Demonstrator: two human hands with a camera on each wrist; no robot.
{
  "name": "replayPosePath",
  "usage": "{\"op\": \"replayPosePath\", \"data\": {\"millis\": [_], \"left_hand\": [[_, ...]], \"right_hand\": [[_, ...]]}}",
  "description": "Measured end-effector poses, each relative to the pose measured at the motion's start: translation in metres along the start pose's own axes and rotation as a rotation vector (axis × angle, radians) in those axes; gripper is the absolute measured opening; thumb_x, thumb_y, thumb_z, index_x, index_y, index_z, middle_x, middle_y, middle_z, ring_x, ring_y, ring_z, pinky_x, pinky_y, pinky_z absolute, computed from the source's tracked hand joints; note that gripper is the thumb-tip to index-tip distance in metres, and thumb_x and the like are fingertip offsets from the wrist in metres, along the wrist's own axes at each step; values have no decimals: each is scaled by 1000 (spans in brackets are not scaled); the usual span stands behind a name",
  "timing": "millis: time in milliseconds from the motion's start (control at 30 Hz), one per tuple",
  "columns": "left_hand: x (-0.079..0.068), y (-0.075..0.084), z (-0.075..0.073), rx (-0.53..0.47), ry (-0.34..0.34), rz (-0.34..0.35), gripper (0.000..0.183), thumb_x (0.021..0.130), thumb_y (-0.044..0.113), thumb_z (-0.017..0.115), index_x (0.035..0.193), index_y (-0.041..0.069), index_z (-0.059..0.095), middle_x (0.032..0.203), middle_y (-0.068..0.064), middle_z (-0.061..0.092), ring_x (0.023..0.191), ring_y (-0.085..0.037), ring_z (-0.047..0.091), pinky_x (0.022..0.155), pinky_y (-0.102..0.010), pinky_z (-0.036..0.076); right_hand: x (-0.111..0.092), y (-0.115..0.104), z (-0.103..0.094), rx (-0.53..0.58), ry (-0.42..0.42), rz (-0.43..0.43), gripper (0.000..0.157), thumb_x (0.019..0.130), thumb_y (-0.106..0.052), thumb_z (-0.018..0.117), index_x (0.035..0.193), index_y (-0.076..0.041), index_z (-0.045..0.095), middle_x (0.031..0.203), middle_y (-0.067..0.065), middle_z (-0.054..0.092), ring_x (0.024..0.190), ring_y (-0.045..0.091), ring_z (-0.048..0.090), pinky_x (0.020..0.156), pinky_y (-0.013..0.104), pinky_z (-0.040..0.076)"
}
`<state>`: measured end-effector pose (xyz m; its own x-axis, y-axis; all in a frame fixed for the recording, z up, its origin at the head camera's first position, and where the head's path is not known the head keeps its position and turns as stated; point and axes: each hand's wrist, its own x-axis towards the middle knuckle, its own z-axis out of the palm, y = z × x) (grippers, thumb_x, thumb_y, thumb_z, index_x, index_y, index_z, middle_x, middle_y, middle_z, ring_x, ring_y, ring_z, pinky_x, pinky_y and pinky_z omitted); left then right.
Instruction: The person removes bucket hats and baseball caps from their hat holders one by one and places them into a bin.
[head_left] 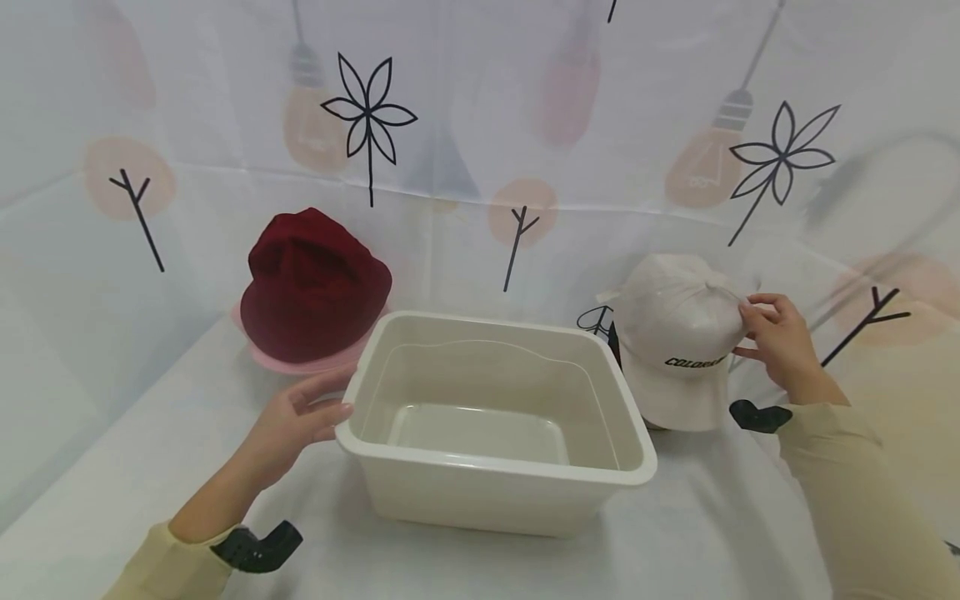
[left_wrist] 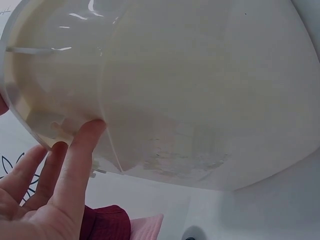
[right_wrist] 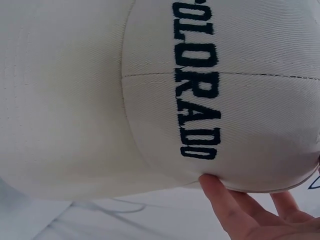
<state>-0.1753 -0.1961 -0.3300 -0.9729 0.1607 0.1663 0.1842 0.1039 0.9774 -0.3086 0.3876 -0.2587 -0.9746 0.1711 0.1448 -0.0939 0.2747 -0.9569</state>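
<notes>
Cream plastic basin [head_left: 487, 493]: rectangular, rounded corners, upright, open top up, on white tabletop [head_left: 690, 525]. Off-white cap [head_left: 675, 312]: dark COLORADO lettering across front, crown up, brim pointing down toward camera, just beside basin's right side.

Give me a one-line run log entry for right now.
left hand: gripping tub | right hand: touching white cap | dark-red hat: left of tub

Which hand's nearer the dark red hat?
Left. The left hand touches the basin, just in front of the dark red hat; the right hand is across the basin, touching the white cap.
</notes>
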Motion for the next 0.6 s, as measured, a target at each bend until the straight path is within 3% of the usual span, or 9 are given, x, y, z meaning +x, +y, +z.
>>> {"op": "replayPosePath", "data": {"millis": [100, 233, 400, 600], "left_hand": [[0, 0, 0, 6, 7, -2, 58, 88, 14, 63, 139, 1, 39, 137, -21, 43, 105, -11, 58, 81, -34, 51], [-1, 0, 1, 12, 16, -10, 58, 88, 15, 64, 139, 1, 40, 137, -20, 44, 107, -15, 58, 81, -35, 51], [-1, 2, 1, 15, 19, -20, 58, 88, 15, 64, 140, 2, 39, 137, -20, 44, 110, -21, 56, 81, -36, 51], [0, 1, 0, 2, 15, -16, 58, 88, 15, 64, 139, 1, 40, 136, -20, 44, 108, -17, 58, 80, -36, 52]], "right_hand": [[1, -1, 0, -43, 7, -12, 14, 94, -35, 50, 102, -28, 41, 124, 18, 33, 77, 2, 50, 56, 24, 52], [2, -1, 1, -128, 20, -12, 8, 96, -36, 43, 101, -31, 39, 129, 22, 31, 83, 8, 48, 59, 26, 53], [3, -3, 3, -140, 39, 15, 4, 97, -35, 40, 99, -33, 37, 131, 23, 28, 87, 13, 48, 61, 29, 54], [3, -8, 2, -118, 50, 32, 5, 97, -33, 41, 99, -35, 37, 132, 24, 25, 92, 19, 47, 60, 27, 52]]}}
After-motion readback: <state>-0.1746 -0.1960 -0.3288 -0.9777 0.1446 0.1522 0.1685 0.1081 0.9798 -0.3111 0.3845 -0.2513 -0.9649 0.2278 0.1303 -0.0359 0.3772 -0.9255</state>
